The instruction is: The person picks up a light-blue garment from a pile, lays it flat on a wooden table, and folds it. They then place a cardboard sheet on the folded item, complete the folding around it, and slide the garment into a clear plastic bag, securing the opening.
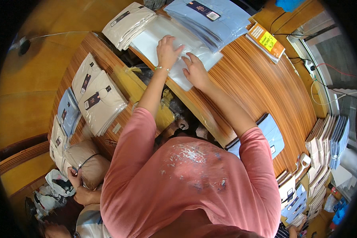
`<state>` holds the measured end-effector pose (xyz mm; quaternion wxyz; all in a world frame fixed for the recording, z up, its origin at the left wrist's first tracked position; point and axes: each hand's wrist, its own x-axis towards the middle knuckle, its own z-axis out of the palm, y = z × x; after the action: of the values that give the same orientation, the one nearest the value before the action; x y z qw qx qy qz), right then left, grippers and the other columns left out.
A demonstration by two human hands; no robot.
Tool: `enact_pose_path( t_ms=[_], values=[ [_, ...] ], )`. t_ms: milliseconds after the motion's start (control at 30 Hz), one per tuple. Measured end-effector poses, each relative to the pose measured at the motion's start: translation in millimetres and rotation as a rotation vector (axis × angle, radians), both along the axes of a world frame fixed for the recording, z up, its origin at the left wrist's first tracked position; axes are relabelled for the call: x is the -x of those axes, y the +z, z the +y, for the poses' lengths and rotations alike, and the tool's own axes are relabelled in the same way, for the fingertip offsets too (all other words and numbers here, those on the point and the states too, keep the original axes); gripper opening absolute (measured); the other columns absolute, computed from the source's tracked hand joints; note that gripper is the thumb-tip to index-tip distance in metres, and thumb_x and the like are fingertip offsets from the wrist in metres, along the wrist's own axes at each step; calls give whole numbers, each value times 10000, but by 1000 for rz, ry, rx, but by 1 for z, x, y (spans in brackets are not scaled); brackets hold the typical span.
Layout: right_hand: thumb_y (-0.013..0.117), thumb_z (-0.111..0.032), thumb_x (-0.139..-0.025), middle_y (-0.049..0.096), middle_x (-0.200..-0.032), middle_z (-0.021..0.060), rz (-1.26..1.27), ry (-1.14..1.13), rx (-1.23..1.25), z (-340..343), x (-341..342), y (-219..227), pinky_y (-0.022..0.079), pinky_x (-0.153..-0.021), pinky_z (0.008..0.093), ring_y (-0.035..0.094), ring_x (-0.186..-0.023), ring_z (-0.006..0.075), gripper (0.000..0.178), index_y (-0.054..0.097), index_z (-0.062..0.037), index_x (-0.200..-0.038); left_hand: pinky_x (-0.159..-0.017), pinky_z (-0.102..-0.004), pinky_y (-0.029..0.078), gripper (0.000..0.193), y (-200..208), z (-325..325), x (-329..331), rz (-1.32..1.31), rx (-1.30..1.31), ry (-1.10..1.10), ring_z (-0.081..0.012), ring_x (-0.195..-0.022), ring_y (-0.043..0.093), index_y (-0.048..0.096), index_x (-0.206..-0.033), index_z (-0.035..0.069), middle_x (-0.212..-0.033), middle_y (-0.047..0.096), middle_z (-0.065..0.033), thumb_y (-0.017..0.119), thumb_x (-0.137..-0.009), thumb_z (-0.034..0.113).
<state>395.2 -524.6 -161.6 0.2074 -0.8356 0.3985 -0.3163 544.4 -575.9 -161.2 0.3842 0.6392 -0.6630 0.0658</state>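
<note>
A stack of transparent plastic bags (154, 37) lies at the far edge of the striped wooden table, between packed beige garments (127, 24) and a pile of packed light blue garments (214, 18). My left hand (168, 51) is over the bags, its thumb apart from its slightly bent fingers. Close to its right, my right hand (195, 71) is over the same bags with its fingers spread. Neither hand appears to grip anything. A folded blue garment (270, 135) rests by my right elbow, partly hidden by my arm.
An orange-and-white notebook (267, 39) with a yellow note lies at the far right. Bagged beige garments (101, 101) cover part of the left table. An opening in the table (182, 115) lies before me. Another person's hand (75, 178) touches a tied beige bundle (89, 162) at lower left.
</note>
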Motion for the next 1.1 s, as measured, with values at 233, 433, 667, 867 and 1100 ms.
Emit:
enact_pose_path(
  t_ms=[233,433,667,867,1100],
  values=[
    [599,-171,-801,456,-1255,243,172,57,-119,-1,-1,-3,374,-978,407,471,-1130,361,459,495,16,-1208,-847,-402,424,92,3,14,-21,489,166,-59,-325,-942,551,542,-895,17,-1023,589,-162,567,-811,44],
    [540,-334,-891,589,-1091,200,-919,76,-895,-3,69,35,430,-912,408,578,-986,295,465,508,25,-1184,-881,-421,412,56,106,81,49,261,241,-494,-290,-1029,546,536,-832,37,-1085,593,-116,581,-802,49],
    [578,-197,-883,636,-903,85,-902,-72,-1134,48,210,67,501,-746,312,615,-811,157,347,519,-4,-1165,-1046,-487,291,176,67,140,156,-354,-37,-1084,-224,-1260,394,591,-953,94,-1263,510,-31,629,-800,172],
    [555,-68,-878,629,-891,84,-1401,-524,-779,118,320,40,520,-615,280,617,-734,159,148,531,-36,-1020,-1009,-433,327,427,23,209,252,868,-250,-853,-256,-1214,416,497,-1102,39,-1271,456,-141,700,-780,231],
    [559,-47,-866,625,-923,88,-1765,-739,-583,214,356,15,531,-743,374,605,-880,203,143,540,-57,-1008,-751,-266,477,240,12,218,348,1550,-1292,-840,-140,-897,582,550,-1041,68,-1001,595,-65,620,-877,229]
  ],
)
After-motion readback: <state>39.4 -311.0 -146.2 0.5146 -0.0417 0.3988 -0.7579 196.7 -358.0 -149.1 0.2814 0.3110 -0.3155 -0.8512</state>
